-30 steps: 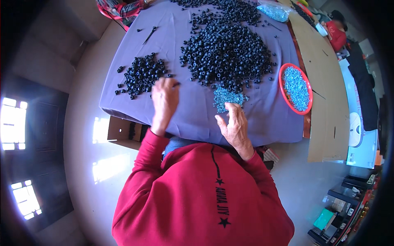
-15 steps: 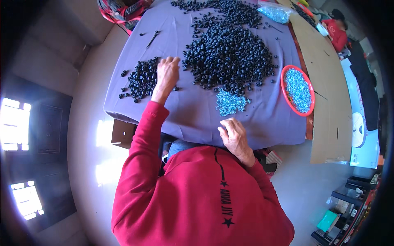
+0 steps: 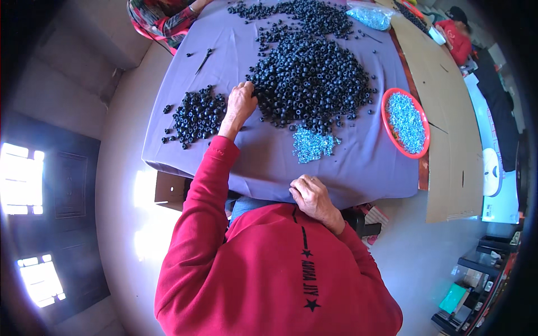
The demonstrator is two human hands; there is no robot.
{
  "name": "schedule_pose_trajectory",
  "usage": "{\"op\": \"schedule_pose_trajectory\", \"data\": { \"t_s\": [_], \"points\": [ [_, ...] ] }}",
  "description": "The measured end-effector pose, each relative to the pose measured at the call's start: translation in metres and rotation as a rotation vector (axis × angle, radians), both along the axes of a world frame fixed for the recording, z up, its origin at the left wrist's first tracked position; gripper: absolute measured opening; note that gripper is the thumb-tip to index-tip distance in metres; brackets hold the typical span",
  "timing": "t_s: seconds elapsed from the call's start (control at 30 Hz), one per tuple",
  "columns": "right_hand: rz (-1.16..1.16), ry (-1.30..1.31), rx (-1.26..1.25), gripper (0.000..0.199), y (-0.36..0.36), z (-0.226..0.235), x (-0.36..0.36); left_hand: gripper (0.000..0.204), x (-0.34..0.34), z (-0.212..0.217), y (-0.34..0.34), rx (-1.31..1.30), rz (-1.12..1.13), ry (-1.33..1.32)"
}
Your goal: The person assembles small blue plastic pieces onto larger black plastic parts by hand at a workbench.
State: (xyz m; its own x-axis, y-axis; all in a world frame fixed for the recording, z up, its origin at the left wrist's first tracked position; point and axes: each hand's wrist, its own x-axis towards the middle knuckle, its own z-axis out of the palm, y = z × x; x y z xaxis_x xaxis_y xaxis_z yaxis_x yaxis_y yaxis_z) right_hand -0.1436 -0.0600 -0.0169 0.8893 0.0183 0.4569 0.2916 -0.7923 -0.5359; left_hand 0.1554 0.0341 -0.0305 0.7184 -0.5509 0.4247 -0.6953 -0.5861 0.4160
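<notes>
My left hand (image 3: 241,106) is at the left edge of a large heap of black beads (image 3: 314,75), its fingers bent down and closed among the outermost ones. What those fingertips hold, if anything, is hidden. To the left of that hand lies a smaller group of black beads (image 3: 196,119). My right hand (image 3: 316,199) is curled closed at the table's near edge, below a small patch of shiny light-blue pieces (image 3: 314,144). Whatever may be inside its fingers does not show.
A red bowl (image 3: 427,140) of light-blue pieces stands at the right, beside a cardboard sheet (image 3: 448,145). A clear bag (image 3: 372,15) of blue pieces and more black beads (image 3: 319,18) lie farther back. Scissors (image 3: 204,60) rest at left. Other people (image 3: 457,42) sit beyond.
My left hand has moved right, from the small group of black beads to the large heap's edge. My right hand has shifted slightly left and nearer to me, its fingers more curled.
</notes>
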Motion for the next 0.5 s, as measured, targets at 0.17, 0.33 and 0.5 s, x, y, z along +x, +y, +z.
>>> {"op": "schedule_pose_trajectory", "data": {
  "t_s": [0.17,0.33,0.5],
  "points": [
    [0.004,0.021,-0.014,0.013,0.0,-0.002,-0.002,0.015,-0.016,0.001,0.004,-0.077,-0.081,0.085],
    [0.029,0.007,-0.039,0.013,-0.001,0.001,-0.004,0.016,-0.022,-0.003,0.005,-0.171,-0.047,0.093],
    [0.003,0.021,0.015,0.014,-0.002,0.005,-0.007,0.018,-0.026,0.006,0.007,-0.219,0.023,0.006]
  ]
}}
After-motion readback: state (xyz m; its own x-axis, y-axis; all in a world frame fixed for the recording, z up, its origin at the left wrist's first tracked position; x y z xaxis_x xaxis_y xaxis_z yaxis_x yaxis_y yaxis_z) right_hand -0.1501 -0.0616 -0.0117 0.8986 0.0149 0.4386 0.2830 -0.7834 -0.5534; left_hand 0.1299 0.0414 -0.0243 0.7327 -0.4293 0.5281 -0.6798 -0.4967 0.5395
